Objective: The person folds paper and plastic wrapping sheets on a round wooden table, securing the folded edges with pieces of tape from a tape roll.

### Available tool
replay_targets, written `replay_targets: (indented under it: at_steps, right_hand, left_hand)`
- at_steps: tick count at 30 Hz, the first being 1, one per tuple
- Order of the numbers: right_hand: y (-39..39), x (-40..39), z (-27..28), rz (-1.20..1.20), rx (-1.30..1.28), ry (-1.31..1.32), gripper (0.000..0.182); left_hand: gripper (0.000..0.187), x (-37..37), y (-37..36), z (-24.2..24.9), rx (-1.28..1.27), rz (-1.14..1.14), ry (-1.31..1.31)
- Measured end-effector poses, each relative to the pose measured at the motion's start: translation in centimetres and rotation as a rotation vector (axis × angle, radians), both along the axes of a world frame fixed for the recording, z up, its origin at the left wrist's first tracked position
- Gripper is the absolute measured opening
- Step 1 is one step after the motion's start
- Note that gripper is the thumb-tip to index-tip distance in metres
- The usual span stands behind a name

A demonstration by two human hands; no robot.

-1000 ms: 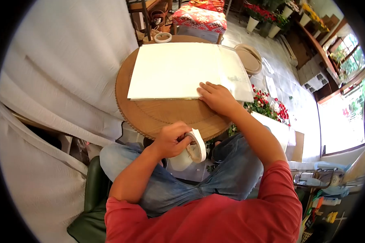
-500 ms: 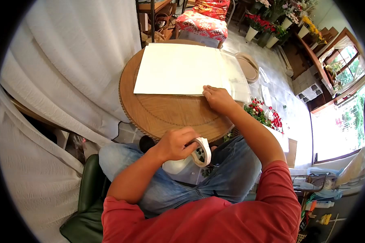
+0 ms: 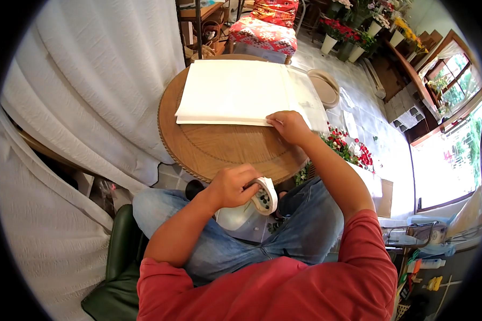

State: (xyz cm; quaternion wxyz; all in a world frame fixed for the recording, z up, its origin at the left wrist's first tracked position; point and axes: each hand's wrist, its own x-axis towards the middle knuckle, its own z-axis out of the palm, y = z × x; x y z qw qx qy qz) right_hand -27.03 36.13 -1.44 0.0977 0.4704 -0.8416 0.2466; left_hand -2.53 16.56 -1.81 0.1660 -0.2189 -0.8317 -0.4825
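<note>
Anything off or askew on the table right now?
Mostly tidy. The white paper stack overhangs the round table's far edge. The right hand presses its near corner; the left hand holds a tape roll.

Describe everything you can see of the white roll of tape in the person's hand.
The white roll of tape is a ring with an open centre, through which something dark shows. It looks like paper or cloth tape. The left hand grips its rim, holding it tilted on edge below the near rim of the round wooden table, above the lap in blue jeans. Nothing else touches it.
</note>
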Motion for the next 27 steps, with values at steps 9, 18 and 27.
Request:
replay_targets:
  at_steps: [9, 18, 27]
  right_hand:
    - [0.3, 2.6, 1.3, 0.063, 0.025, 0.267, 0.013]
    - [4.1, 11.0, 0.0, 0.148, 0.004, 0.297, 0.013]
    - [3.7, 12.3, -1.8, 0.015, -0.173, 0.208, 0.013]
  left_hand:
    - [0.024, 0.2, -0.5, 0.0, -0.018, -0.018, 0.080]
    - [0.026, 0.7, -0.4, 0.8, -0.059, -0.008, 0.131]
    - [0.027, 0.4, 0.1, 0.1, -0.063, -0.009, 0.007]
